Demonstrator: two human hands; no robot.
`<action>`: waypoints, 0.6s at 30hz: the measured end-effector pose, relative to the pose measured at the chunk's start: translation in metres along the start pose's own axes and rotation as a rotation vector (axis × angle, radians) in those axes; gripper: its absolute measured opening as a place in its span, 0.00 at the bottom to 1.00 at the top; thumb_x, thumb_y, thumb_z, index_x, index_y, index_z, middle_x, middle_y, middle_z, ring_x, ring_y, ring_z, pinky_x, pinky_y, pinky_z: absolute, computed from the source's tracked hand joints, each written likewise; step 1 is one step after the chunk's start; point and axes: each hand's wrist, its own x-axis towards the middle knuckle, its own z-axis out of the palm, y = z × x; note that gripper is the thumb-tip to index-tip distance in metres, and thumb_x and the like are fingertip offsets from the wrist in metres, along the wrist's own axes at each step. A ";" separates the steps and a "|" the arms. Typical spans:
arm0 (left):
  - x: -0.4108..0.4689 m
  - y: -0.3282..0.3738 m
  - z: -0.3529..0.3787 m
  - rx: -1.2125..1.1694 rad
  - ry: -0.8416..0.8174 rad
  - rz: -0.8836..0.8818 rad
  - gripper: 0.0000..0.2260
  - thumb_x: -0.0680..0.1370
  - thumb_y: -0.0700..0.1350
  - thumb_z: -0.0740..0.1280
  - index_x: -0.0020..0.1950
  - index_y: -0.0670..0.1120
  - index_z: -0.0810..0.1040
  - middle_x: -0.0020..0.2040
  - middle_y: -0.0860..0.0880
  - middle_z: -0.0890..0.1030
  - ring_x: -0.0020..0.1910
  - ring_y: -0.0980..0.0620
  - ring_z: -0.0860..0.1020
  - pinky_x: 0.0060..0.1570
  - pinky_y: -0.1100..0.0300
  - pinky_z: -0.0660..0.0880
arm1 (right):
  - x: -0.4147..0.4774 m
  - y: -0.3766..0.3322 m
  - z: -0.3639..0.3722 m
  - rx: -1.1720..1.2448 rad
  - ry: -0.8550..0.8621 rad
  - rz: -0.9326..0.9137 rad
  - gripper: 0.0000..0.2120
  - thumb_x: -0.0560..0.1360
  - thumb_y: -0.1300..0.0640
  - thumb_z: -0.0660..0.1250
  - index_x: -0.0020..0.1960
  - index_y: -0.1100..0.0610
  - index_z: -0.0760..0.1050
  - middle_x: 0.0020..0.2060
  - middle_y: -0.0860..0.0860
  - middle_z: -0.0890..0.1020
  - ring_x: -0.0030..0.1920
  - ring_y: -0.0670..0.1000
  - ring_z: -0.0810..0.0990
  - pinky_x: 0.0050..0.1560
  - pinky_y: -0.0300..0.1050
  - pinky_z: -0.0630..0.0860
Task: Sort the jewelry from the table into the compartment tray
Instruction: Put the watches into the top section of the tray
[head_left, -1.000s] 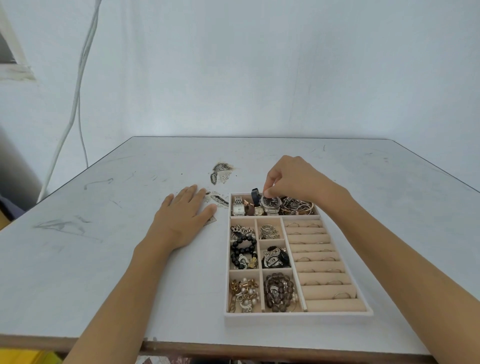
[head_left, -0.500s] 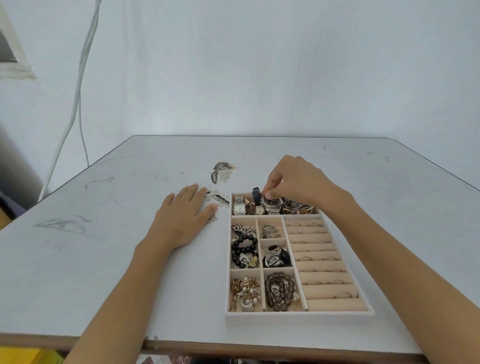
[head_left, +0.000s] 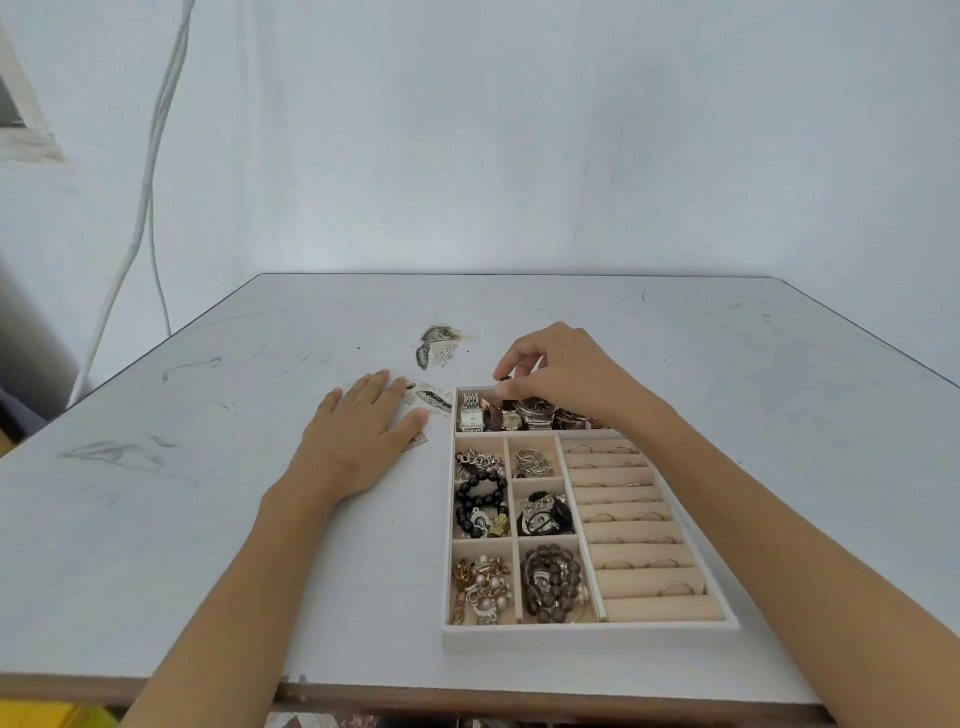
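Currently a dark watch strap is being pinched by the right hand fingers over the tray's far compartment. Likely light, floppy, slippery; a firm pinch across its width is being judged safest.

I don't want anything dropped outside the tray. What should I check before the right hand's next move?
1. Grip: right hand pinches a dark piece above the watch compartment: ok.
2. What the dark piece is: the fingers hide most of it: cannot tell.
3. Left hand out of the way: flat on the table, apart from the tray: ok.
4. Room in the watch compartment: crowded, and the right hand hides its right part: cannot tell.
5. Tray lies flat on the table: ok.
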 end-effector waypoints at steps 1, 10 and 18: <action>0.000 0.000 0.000 0.000 0.000 0.000 0.27 0.81 0.60 0.47 0.78 0.52 0.50 0.79 0.52 0.48 0.77 0.56 0.46 0.75 0.54 0.42 | -0.001 0.001 0.000 0.029 -0.011 -0.003 0.08 0.69 0.53 0.75 0.47 0.53 0.82 0.38 0.51 0.83 0.32 0.38 0.74 0.40 0.39 0.71; -0.001 0.001 -0.001 -0.009 0.000 -0.004 0.27 0.81 0.59 0.48 0.78 0.52 0.50 0.79 0.52 0.49 0.77 0.56 0.46 0.75 0.55 0.42 | 0.001 0.003 0.002 -0.017 -0.019 -0.015 0.07 0.71 0.54 0.73 0.49 0.50 0.81 0.37 0.45 0.81 0.28 0.38 0.70 0.35 0.38 0.66; -0.002 0.001 -0.003 -0.072 0.014 -0.013 0.26 0.81 0.59 0.50 0.77 0.52 0.54 0.78 0.53 0.51 0.77 0.57 0.48 0.74 0.56 0.42 | -0.003 0.000 0.001 -0.082 -0.039 -0.043 0.12 0.70 0.47 0.72 0.52 0.48 0.79 0.49 0.46 0.77 0.39 0.38 0.71 0.44 0.40 0.68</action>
